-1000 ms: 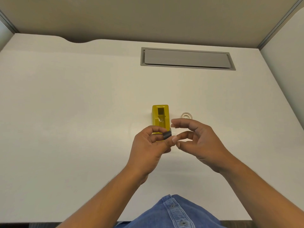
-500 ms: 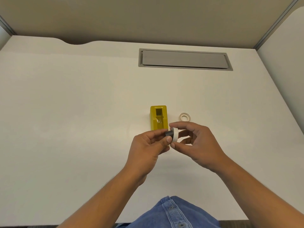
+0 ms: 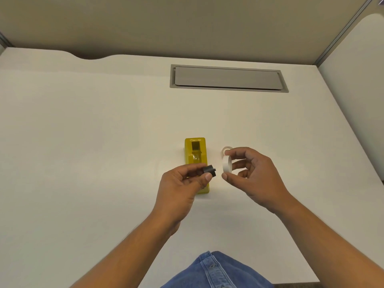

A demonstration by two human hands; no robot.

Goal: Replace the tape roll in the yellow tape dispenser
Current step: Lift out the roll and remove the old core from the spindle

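Head view: my left hand (image 3: pixel 180 183) pinches the black spindle (image 3: pixel 208 170), my right hand (image 3: pixel 255 173) grips the white tape roll (image 3: pixel 227 164), just near of the yellow dispenser (image 3: pixel 195 150). I should line the roll's hole up squarely with the spindle, then slide it on.

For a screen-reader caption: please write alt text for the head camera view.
Over a white desk, the left hand pinches a small black tape core while the right hand holds a white tape roll beside it, apart. Behind them sits the yellow tape dispenser, with another roll to its right.
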